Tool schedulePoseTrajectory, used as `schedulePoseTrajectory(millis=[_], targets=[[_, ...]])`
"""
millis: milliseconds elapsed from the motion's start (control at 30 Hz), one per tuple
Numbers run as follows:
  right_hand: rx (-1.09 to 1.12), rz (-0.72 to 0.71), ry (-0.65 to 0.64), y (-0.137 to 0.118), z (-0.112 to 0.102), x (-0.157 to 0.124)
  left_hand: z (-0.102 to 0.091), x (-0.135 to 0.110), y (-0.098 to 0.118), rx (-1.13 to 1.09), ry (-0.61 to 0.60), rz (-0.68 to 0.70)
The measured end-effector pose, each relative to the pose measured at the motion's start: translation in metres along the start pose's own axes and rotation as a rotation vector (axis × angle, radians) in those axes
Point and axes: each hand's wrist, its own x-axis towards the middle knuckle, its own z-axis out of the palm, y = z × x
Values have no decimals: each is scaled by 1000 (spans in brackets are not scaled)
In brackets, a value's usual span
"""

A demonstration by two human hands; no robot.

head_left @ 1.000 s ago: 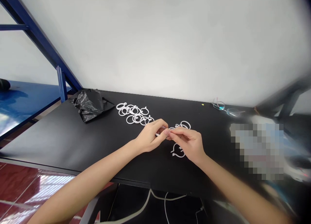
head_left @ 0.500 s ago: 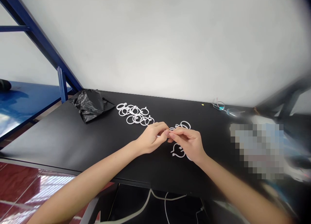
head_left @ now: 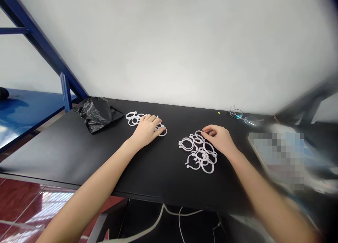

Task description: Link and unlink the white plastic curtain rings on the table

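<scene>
White plastic curtain rings with small eyelets lie in two piles on the black table. My left hand [head_left: 148, 128] rests over the left pile [head_left: 133, 120], its fingers spread and bent down onto the rings, hiding many of them. Over at the right pile [head_left: 187, 144], my right hand [head_left: 218, 137] is at the far edge, thumb and fingers slightly apart. Its fingertips are close to a ring [head_left: 200, 132]; whether they touch it I cannot tell. One ring [head_left: 194, 167] at the near side of this pile has a gap in its loop.
A crumpled black plastic bag [head_left: 96, 113] lies at the table's left. Eyeglasses [head_left: 237, 114] sit near the wall at the back right. A blurred, pixelated object [head_left: 280, 158] is on the right. Pale cables [head_left: 155, 225] hang below the front edge of the black table [head_left: 79, 148].
My hands were together at the middle, fingertips pinched. They have parted: the left moved left onto the left pile, the right moved to the right, uncovering the right pile.
</scene>
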Motion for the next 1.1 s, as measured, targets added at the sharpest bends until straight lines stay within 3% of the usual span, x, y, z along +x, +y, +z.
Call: schedulePoseTrajectory(millis=[167, 333, 633, 867, 1000, 1100], targets=[[-103, -26, -36, 7, 3, 1, 4, -2, 2, 21, -15, -40], [-111, 0, 17, 14, 1, 3, 3, -3, 7, -20, 32, -31], [299, -106, 318, -12, 3, -9, -4, -4, 22, -219, 158, 126], [348, -421, 104, -53, 16, -38, -11, -12, 61, -358, 179, 495], [479, -395, 48, -64, 19, -47, -6, -11, 68, -301, 293, 543], [548, -316, 13, -64, 19, -48, -1, -9, 64, -270, 397, 466]])
